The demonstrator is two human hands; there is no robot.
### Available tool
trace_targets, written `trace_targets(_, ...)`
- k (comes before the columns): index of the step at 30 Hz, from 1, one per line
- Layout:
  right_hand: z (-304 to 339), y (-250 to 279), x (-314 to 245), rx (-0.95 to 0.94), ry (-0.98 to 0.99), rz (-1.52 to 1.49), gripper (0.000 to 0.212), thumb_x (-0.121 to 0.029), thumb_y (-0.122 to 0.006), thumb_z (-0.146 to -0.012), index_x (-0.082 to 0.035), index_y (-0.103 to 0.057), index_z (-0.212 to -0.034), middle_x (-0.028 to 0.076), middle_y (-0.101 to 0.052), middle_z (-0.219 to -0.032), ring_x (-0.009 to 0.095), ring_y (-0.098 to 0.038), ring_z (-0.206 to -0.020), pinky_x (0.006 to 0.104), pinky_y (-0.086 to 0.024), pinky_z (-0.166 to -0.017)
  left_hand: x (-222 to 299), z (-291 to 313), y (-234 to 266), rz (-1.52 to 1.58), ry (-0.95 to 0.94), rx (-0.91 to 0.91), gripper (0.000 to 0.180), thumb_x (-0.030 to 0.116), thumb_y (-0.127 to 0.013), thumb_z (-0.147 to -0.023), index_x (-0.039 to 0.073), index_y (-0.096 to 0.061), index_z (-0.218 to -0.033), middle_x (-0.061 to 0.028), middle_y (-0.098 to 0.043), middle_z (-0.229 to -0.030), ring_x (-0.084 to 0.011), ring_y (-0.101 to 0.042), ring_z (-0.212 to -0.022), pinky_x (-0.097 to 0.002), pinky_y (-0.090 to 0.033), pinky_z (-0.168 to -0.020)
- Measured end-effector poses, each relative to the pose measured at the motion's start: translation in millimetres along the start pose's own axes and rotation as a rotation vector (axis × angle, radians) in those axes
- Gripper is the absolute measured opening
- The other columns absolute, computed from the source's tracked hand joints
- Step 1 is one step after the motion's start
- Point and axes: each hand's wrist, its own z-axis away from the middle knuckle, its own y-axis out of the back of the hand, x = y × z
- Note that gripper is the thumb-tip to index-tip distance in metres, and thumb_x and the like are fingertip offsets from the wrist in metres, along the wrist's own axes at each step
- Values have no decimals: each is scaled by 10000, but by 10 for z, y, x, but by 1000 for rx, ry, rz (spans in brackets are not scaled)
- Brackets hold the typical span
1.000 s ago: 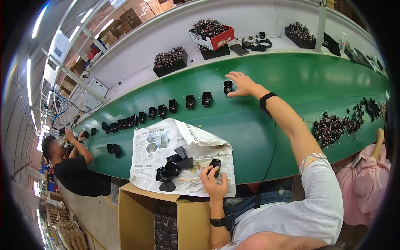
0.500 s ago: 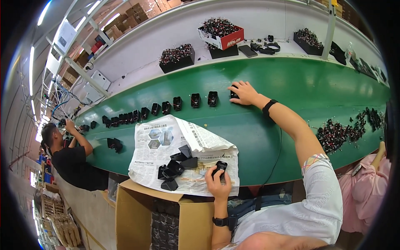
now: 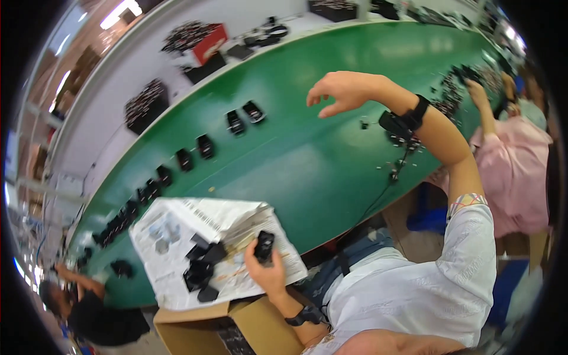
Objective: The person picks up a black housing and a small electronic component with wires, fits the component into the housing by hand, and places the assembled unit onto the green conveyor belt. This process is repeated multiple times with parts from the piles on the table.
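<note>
Closest to the camera, the person's white-sleeved shoulder fills the lower right. Just ahead, the left hand (image 3: 267, 273), a dark band at its wrist, is closed around a small black part (image 3: 264, 246), holding it upright above a sheet of newspaper (image 3: 177, 228). The newspaper lies spread over an open cardboard box (image 3: 195, 324) at the near edge of a long green counter (image 3: 307, 160). A loose pile of similar black parts (image 3: 201, 269) rests on the paper just to the left of the held one.

Farther out, the right arm reaches across the counter with a black watch at the wrist. The right hand (image 3: 340, 90) hangs in the air above the green surface, fingers loosely curled and apart, holding nothing. To its left, a curving row of black parts (image 3: 204, 145) sits on the counter, spaced one by one and running away toward the lower left edge.

At the right, small dark pieces (image 3: 458, 83) lie scattered on the counter, where a person in pink (image 3: 515, 160) is working. At the lower left, another person in black (image 3: 100, 319) leans toward the counter.

Beyond the counter, a white shelf carries a red bin (image 3: 204, 44) and a black tray (image 3: 145, 106), both heaped with dark parts.
</note>
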Motion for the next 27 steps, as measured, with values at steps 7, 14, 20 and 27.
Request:
trace_targets(7, 1452, -499, 521, 27, -509, 7, 414, -287, -764, -813, -112, -673, -1177, 94, -737, -1069, 322, -686, -1014, 446, -545, -879, 333, -56, -390, 757, 79, -227, 623, -41, -731, -766, 13, -475, -1332, -138, -564, -1240, -226, -571, -1129, -344, -466, -999)
trace_targets(14, 1073, -852, 410, -11, -492, 88, 425, -303, -762, -819, -72, -669, -1163, 121, -711, -1119, 354, -661, -1048, 457, -539, -895, 613, 42, -671, 1424, 440, -648, 554, 184, -729, -848, -1, -472, -1302, -174, -573, -1226, -279, -631, -1009, -346, -560, -722)
trace_targets(20, 700, -303, -661, 741, -146, -755, 316, -260, -709, -912, -58, -662, -1150, 44, -704, -1068, 154, -649, -949, 290, -512, -820, 930, -76, -1079, 1608, 596, -888, 289, 292, -579, -951, 7, -534, -965, -202, -616, -973, -237, -620, -762, -293, -517, -566)
trace_targets(27, 76, -424, -915, 813, -156, -1480, 194, -218, -686, -929, -73, -691, -1058, 13, -698, -1021, 60, -610, -884, 229, -470, -743, 1309, -466, -1231, 936, 19, -1045, 330, 192, -740, -894, 8, -635, -1148, -35, -685, -919, -99, -609, -801, -252, -491, -730)
